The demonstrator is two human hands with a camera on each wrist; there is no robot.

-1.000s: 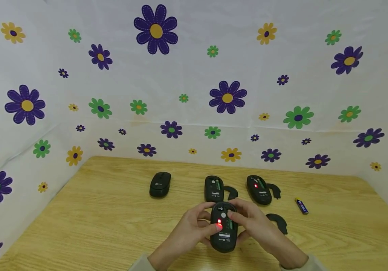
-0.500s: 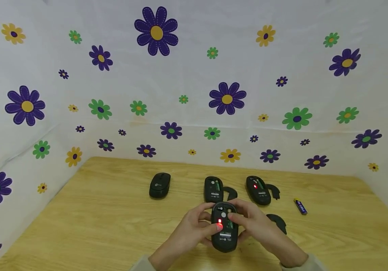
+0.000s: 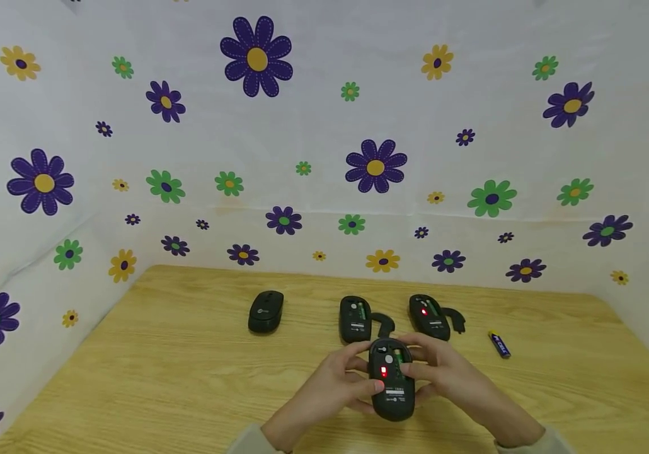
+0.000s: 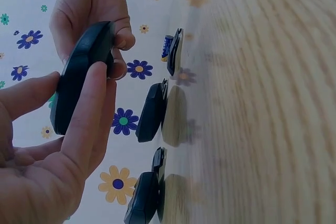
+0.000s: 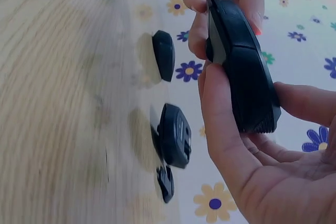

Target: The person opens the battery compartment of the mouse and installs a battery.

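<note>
Both hands hold a black computer mouse underside up, raised over the table. A red light glows on its underside. Its battery compartment is uncovered, with a green battery showing inside. My left hand grips the left side, thumb on the underside near the light. My right hand grips the other side, thumb at the compartment's edge. In the left wrist view, the left fingers support the mouse's top shell from below. The right wrist view shows the right hand curled round the mouse body.
Behind the hands lie two overturned mice, each beside a curved cover. An upright mouse sits farther left. A loose battery lies at the right. Another cover shows in the left wrist view.
The hands and mouse have shifted slightly right. The right thumb has slid down from the compartment's upper end, showing more of the battery. The nearest cover is now hidden in the head view.
</note>
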